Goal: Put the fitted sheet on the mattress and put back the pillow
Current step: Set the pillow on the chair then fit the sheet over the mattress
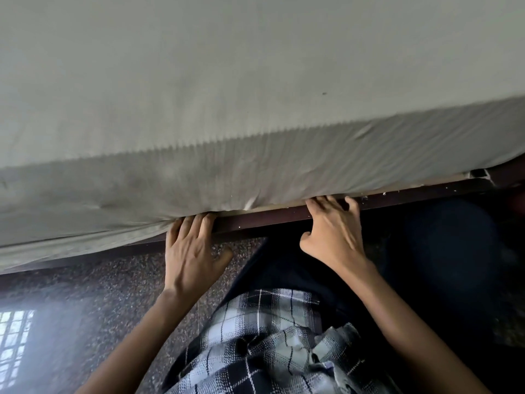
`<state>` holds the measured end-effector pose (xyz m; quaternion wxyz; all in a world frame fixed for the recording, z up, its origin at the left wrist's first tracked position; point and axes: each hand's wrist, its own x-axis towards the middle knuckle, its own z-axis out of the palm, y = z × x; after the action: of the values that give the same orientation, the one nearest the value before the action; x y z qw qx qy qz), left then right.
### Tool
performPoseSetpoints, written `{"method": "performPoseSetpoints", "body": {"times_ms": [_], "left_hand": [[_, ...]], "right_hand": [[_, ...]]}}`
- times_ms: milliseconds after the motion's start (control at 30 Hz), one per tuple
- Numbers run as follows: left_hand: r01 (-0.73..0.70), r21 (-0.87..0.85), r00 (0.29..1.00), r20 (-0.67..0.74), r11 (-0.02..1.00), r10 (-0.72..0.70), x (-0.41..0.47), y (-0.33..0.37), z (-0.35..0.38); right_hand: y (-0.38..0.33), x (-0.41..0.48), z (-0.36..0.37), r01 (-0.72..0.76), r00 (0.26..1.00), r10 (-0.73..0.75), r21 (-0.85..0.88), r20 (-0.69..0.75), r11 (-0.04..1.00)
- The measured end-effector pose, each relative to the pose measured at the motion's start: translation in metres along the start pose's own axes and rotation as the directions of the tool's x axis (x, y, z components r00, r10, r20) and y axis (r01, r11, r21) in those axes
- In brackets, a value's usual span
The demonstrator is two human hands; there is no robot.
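Along the dark bed rail (284, 218), both arms reach forward. The left hand (193, 251) lies flat, its straight fingers pushed under the fitted sheet's (255, 81) hem. The right hand (332, 234) arches, fingertips bent at the hem just beside it — whether it grips cloth cannot be told. Speckled floor (113, 280) lies open to the left.

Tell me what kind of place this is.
Probably a bedroom in a home: a taut grey fabric fitted sheet with a gathered side edge, a dark brown wooden bed frame under it, and a speckled stone floor showing a window's reflection.
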<state>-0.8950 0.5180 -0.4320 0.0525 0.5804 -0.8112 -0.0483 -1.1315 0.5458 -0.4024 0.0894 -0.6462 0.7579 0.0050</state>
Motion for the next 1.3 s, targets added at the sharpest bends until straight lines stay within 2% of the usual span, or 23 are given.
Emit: {"method": "performPoseSetpoints", "body": {"times_ms": [167,333,400,500,567,733,833,900,967,1033,1100,1167,1300], "left_hand": [[-0.062,-0.077,0.998,-0.038,0.995,0.059,0.003,-0.006,-0.007],[-0.145,-0.099,0.987,0.051,0.984,0.151,0.008,-0.023,-0.011],[-0.176,-0.092,0.981,0.070,0.980,0.182,0.008,-0.028,-0.008],[-0.175,-0.141,0.981,0.059,0.974,0.185,0.008,-0.030,-0.007],[-0.165,-0.175,0.983,0.051,0.971,0.176,0.008,-0.031,-0.006],[-0.200,-0.265,0.976,0.030,0.943,0.215,0.006,-0.036,-0.004],[-0.235,-0.344,0.969,-0.006,0.909,0.248,0.005,-0.040,-0.009],[-0.240,-0.366,0.971,-0.089,0.899,0.223,0.002,-0.041,-0.013],[-0.213,-0.307,0.959,-0.248,0.927,0.139,-0.007,-0.048,-0.014],[-0.106,-0.239,0.917,-0.400,0.965,0.001,-0.019,-0.066,-0.014],[0.014,-0.204,0.875,-0.471,0.979,-0.111,-0.030,-0.091,-0.011],[0.069,-0.158,0.863,-0.486,0.985,-0.138,-0.039,-0.108,-0.007],[0.071,-0.091,0.903,-0.417,0.993,-0.103,-0.038,-0.115,-0.018]], "right_hand": [[-0.009,-0.001,-0.004,-0.086,0.992,0.085,0.001,0.093,0.996],[-0.029,-0.004,-0.013,-0.139,0.964,0.137,-0.009,0.226,0.990],[-0.046,-0.003,-0.027,-0.089,0.962,0.069,0.064,0.263,0.994],[-0.083,-0.005,-0.038,0.147,0.935,-0.211,0.230,0.284,0.962],[-0.105,-0.003,-0.030,0.281,0.900,-0.343,0.246,0.269,0.928],[-0.117,0.003,-0.011,0.241,0.961,-0.269,0.277,0.069,0.930],[-0.110,0.005,-0.012,0.332,0.911,-0.374,0.228,0.173,0.915],[-0.107,0.008,-0.018,0.364,0.868,-0.418,0.229,0.268,0.903],[-0.104,0.012,-0.027,0.411,0.805,-0.457,0.200,0.378,0.890],[-0.100,0.020,-0.038,0.452,0.727,-0.483,0.189,0.489,0.872],[-0.102,0.026,-0.050,0.460,0.684,-0.488,0.199,0.543,0.865],[-0.109,0.026,-0.053,0.499,0.688,-0.497,0.152,0.529,0.853],[-0.118,0.011,-0.039,0.494,0.773,-0.476,0.072,0.419,0.866]]}}
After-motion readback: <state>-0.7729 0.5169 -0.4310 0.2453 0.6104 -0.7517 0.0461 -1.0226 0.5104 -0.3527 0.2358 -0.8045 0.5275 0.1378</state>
